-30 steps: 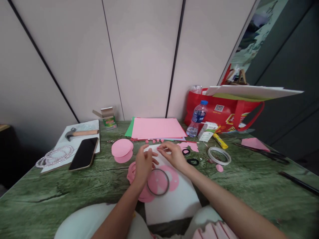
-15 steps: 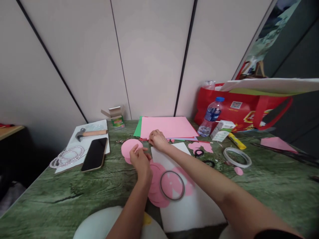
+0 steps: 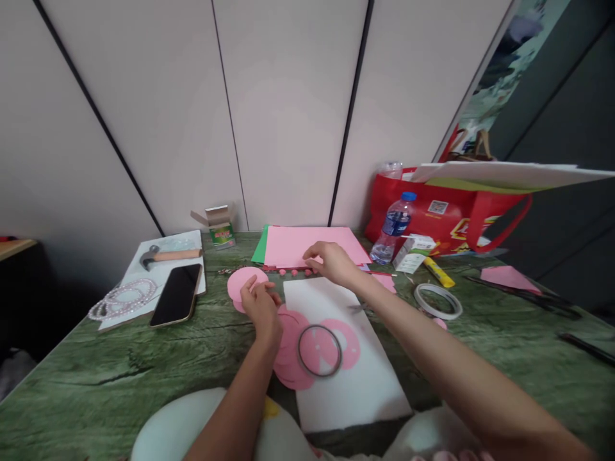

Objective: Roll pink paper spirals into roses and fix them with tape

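Note:
My left hand [image 3: 262, 308] is open, its fingers loosely apart over the near right edge of a stack of pink paper circles [image 3: 240, 279]. Whether the fingertips press on the top circle I cannot tell. Open and a little curled, my right hand [image 3: 332, 261] hovers at the front edge of a pink paper sheet [image 3: 307, 243], just above a row of small pink rolls [image 3: 295, 273]. Nothing shows between its fingers. Below, a grey ring [image 3: 299, 352] lies over cut pink paper pieces [image 3: 288, 368] on a white board [image 3: 350, 400].
On the left are a hammer [image 3: 173, 255], a phone [image 3: 176, 294], bead strings [image 3: 120, 299] and an opened small box [image 3: 221, 232]. To the right stand a water bottle [image 3: 394, 227], white box [image 3: 414, 253], glue tube [image 3: 439, 272], tape roll [image 3: 459, 307] and red bag [image 3: 446, 224].
From over the white board, my right hand went to the row of pink rolls, then lifted and shifted right. My left hand moved left to the pink circles. The view swung slightly.

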`<state>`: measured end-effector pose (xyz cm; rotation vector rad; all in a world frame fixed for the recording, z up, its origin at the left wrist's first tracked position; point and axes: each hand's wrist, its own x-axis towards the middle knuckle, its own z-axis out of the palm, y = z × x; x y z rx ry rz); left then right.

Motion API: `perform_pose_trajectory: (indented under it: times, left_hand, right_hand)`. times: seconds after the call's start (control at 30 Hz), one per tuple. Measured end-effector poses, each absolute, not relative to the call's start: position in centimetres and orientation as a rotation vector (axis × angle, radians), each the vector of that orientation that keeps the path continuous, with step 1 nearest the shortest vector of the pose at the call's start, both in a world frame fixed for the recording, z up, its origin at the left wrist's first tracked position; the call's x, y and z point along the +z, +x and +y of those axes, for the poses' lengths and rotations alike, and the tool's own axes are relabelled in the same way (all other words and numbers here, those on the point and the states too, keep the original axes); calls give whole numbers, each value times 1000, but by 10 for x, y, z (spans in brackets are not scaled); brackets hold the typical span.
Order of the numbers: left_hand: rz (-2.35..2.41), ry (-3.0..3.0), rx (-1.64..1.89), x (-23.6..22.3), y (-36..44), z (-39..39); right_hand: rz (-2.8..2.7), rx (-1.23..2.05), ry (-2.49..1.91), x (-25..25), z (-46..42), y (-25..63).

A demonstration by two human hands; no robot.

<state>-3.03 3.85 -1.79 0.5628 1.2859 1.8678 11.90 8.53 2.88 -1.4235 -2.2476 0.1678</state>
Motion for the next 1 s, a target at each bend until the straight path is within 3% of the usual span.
perform_pose_trajectory:
  times: [0.13, 0.33, 0.57, 0.73, 1.0]
  left_hand:
    - [1258, 691, 1795, -17, -26, 36]
    - [1280, 1088, 1621, -11, -15, 26]
    - [1543, 1982, 833, -19, -9, 16]
    - [1592, 2192, 400, -24, -10, 13]
    - [1535, 2047, 701, -22, -9, 18]
  right_hand:
    - [-2261, 333, -1515, 44, 30, 156]
    - [-2455, 564, -1699, 8, -3, 174]
    - [-2435, 579, -1780, -22, 12, 170]
    - [-2315, 626, -1683, -17, 7, 169]
    - [-2003, 1188, -1460, -26, 6, 160]
